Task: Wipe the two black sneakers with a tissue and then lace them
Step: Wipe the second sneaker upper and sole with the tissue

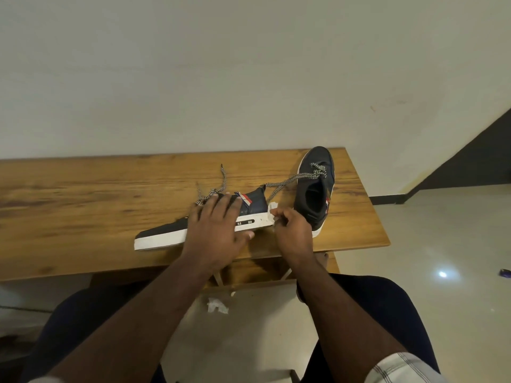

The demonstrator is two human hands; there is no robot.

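A black sneaker with a white sole (163, 234) lies on its side near the front edge of the wooden table (83, 194), toe pointing left. My left hand (218, 225) presses flat on its middle, fingers spread over the upper. My right hand (290, 228) pinches a white tissue (272, 210) against the sneaker's heel. The second black sneaker (316, 186) stands to the right, toe pointing away, with its speckled lace (287, 182) trailing toward the first shoe. Another loose lace (213, 187) lies behind my left hand.
The table's right edge (370, 205) is close to the second sneaker. A crumpled tissue (217, 305) lies on the tiled floor below the table, between my knees. A small purple object (505, 272) sits on the floor at far right.
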